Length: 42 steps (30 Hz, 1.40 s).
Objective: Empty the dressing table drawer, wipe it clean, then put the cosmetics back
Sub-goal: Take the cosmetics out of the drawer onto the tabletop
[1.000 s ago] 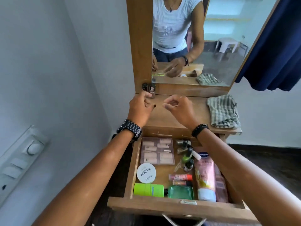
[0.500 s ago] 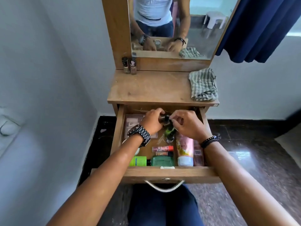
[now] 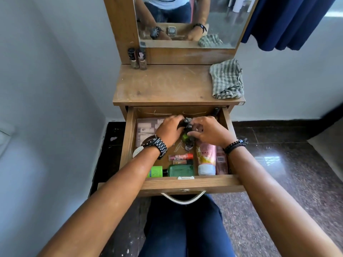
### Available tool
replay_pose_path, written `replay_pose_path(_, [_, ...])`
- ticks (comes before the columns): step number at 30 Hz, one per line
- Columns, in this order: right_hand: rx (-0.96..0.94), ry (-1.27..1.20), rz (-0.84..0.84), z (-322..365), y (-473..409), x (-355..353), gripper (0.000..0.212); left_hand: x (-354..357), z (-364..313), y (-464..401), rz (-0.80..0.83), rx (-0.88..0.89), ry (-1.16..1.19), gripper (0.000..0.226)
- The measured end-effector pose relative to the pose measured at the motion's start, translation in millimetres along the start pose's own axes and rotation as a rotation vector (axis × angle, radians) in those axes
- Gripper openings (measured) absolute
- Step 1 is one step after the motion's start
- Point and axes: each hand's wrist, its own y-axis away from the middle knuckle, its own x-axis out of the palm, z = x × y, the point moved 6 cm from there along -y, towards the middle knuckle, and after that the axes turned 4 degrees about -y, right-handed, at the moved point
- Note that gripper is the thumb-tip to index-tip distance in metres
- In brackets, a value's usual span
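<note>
The wooden drawer [image 3: 191,184] stands pulled out and holds several cosmetics. Both hands are inside it at the back. My left hand [image 3: 169,129] grips a small black-capped bottle [image 3: 186,121]. My right hand [image 3: 208,130] pinches another black-capped bottle [image 3: 190,127], with a green one [image 3: 184,137] just below. Still lying in the drawer are a pink tube [image 3: 206,158], a green flat bottle [image 3: 181,170], a lime-green tube [image 3: 155,171], a lipstick [image 3: 181,156], a clear palette box [image 3: 146,129] and a white round jar [image 3: 137,152], partly hidden by my left wrist.
Two nail polish bottles [image 3: 137,58] stand at the tabletop's back left, by the mirror frame. A checked cloth [image 3: 227,79] lies crumpled at the tabletop's right. The drawer's metal handle [image 3: 183,198] hangs over my knees. A dark blue curtain [image 3: 289,21] hangs at the upper right.
My hands came down from the tabletop, where two bottles now stand, into the drawer, and closed on small bottles at its back. The camera tilted downward.
</note>
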Motion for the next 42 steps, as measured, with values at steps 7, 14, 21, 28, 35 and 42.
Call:
replay_pose_path(7, [0.018, -0.084, -0.122, 6.7, 8.8, -10.9, 0.012, -14.4, -3.1, 7.9, -0.093, 0.022, 0.05, 0.021])
replay_pose_path(14, [-0.05, -0.337, -0.337, 22.0, -1.1, -43.2, 0.013, -66.1, -1.5, 11.5, -0.247, 0.012, 0.149, 0.028])
replay_pose_path(21, [-0.164, -0.44, -0.417, 73.0, -54.0, -72.4, 0.006, -131.8, 24.9, 4.5, -0.456, -0.021, 0.23, 0.025])
replay_pose_path(28, [-0.173, -0.327, -0.481, 99.5, -134.6, -66.2, 0.012, -173.2, 72.6, -28.8, -0.587, -0.198, 0.235, 0.023])
replay_pose_path(35, [-0.022, -0.249, -0.517, 95.5, -181.9, -47.9, 0.018, -172.2, 95.4, -66.6, -0.58, -0.277, 0.256, 0.021])
replay_pose_path(42, [0.0, -0.24, -0.528, 104.6, -182.6, -43.5, 0.012, -162.8, 104.5, -78.1, -0.572, -0.294, 0.31, 0.022])
